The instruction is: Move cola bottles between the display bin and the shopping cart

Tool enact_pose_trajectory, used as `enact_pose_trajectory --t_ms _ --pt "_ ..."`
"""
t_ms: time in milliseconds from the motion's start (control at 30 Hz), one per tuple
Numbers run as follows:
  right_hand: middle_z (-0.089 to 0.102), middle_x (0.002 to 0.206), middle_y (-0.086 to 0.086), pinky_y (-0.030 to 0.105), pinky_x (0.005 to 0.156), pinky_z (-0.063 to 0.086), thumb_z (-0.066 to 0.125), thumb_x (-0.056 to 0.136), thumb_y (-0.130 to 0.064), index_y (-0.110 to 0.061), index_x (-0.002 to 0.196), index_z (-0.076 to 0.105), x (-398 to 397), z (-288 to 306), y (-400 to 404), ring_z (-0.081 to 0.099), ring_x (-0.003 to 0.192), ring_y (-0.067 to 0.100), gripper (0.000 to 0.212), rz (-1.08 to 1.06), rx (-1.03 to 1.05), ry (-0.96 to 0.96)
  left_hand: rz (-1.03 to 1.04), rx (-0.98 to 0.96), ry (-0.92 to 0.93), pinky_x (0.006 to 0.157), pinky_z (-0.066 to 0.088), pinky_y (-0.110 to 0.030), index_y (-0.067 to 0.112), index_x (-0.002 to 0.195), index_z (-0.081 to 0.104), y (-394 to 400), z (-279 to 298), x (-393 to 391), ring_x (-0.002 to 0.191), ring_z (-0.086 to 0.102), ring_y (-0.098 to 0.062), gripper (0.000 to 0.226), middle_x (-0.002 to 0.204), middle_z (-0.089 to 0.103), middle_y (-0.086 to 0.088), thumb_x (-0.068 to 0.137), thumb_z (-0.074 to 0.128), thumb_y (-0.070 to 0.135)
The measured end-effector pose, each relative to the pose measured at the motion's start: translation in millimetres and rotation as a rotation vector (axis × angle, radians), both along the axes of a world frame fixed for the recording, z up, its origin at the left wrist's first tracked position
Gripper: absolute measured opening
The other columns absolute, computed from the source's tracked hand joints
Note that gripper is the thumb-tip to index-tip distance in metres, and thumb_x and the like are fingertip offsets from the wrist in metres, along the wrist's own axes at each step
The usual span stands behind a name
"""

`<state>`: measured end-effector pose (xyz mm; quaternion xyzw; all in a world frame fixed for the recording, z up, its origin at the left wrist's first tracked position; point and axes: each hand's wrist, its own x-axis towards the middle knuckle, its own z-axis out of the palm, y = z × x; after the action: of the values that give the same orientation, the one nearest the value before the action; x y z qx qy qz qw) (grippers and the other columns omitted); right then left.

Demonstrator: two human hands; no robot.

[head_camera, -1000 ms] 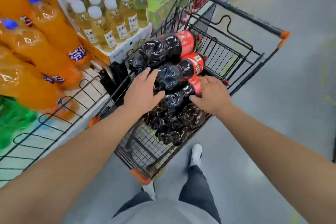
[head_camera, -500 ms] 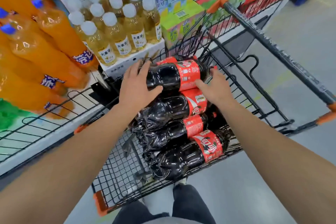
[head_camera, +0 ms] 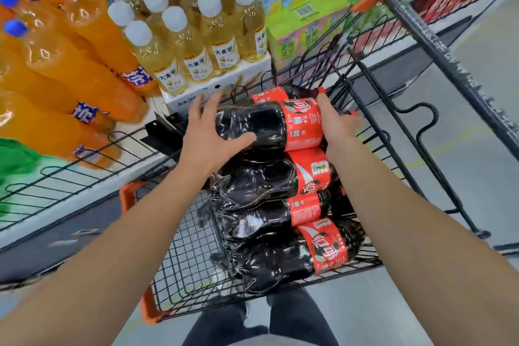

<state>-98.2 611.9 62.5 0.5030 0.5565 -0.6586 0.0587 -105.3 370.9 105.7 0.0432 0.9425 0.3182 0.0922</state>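
Note:
Several cola bottles (head_camera: 261, 180) with red labels lie stacked on their sides in the black wire shopping cart (head_camera: 182, 247). Both hands are on the topmost cola bottle (head_camera: 266, 123) at the far end of the pile. My left hand (head_camera: 205, 137) holds its dark base end, with fingers spread over the far side and the thumb across the front. My right hand (head_camera: 335, 123) grips the label and neck end, hiding the cap. The wire display bin (head_camera: 70, 177) stands to the left of the cart.
Orange soda bottles (head_camera: 70, 64) lie piled in the bin on the left. Pale tea bottles (head_camera: 196, 36) and drink cartons (head_camera: 303, 22) stand behind the cart. The cart handle (head_camera: 438, 50) runs diagonally on the right, above grey floor. My legs are below the cart.
Both hands left a lower bottle in the pile and moved up to the top one, which they now hold at both ends. The camera has come closer to the cart.

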Motion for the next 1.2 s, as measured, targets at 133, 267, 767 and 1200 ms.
enact_pose_trajectory --t_ms 133,267,767,1200 --pt "0.051 0.141 0.008 0.050 0.097 0.055 0.074 0.056 -0.073 -0.036 0.156 0.015 -8.0 2.3 -7.0 0.063 0.110 0.029 0.122 0.074 0.087 -0.024 0.087 0.146 -0.069 0.118 0.029 -0.041 0.042 0.157 0.018 -6.2 2.1 -1.1 0.149 0.027 -0.017 0.101 0.163 0.027 0.007 0.077 0.078 0.056" --pt "0.061 0.128 0.006 0.049 0.087 0.061 0.080 0.050 -0.068 -0.036 0.142 0.038 -9.9 2.7 -3.4 0.071 0.097 0.025 0.106 0.107 0.051 0.020 0.153 0.193 -0.142 0.113 0.036 -0.039 0.040 0.152 0.031 -10.4 4.8 -5.7 0.142 0.038 -0.019 0.093 0.156 0.040 0.004 0.075 0.082 0.054" --pt "0.059 0.117 0.008 0.051 0.088 0.061 0.089 0.059 -0.052 -0.025 0.121 0.032 12.6 50.8 -52.5 0.072 0.097 0.026 0.088 -0.350 0.029 0.408 0.158 0.378 0.030 0.103 0.038 -0.020 0.031 0.140 0.044 -55.6 6.3 37.5 0.124 0.047 -0.009 0.091 0.138 0.042 0.005 0.062 0.090 0.035" --pt "0.066 0.110 0.003 0.053 0.080 0.064 0.087 0.081 -0.032 -0.034 0.140 0.038 8.8 69.8 -96.7 0.077 0.090 0.027 0.078 -0.118 -0.114 0.397 0.130 0.312 0.012 0.117 0.032 -0.037 0.034 0.152 0.032 -91.0 -10.6 48.3 0.138 0.035 -0.012 0.102 0.152 0.032 0.004 0.068 0.090 0.030"
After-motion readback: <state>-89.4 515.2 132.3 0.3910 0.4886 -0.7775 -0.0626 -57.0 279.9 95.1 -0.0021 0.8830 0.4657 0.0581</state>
